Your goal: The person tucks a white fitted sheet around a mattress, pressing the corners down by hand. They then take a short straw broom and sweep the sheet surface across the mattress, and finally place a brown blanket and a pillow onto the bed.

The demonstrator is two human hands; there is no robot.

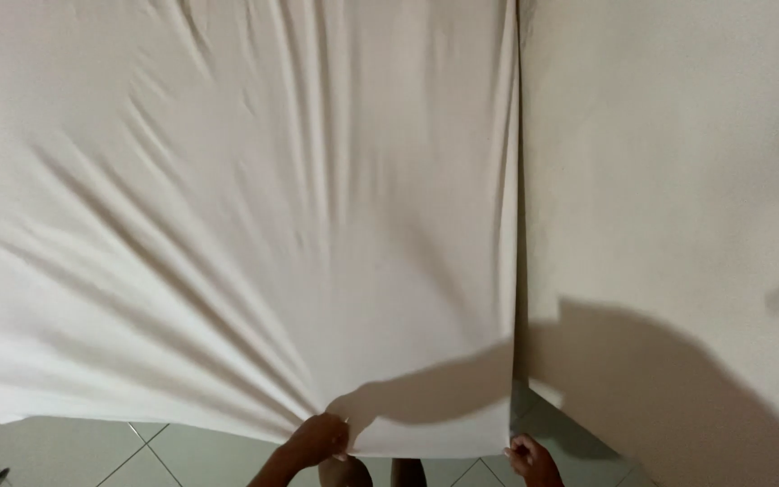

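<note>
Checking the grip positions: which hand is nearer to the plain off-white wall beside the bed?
Right. The right hand pinches the white sheet at its corner, right beside the wall; the left hand grips the sheet's edge farther away.

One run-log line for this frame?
left hand: grips sheet edge | right hand: grips sheet corner by wall | white sheet: pulled taut, creased | tiled floor below

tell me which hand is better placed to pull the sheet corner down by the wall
Right, probably. The right hand already pinches the sheet at its corner, right beside the wall. The left hand grips the bottom edge further from the wall, where the creases gather.
</note>
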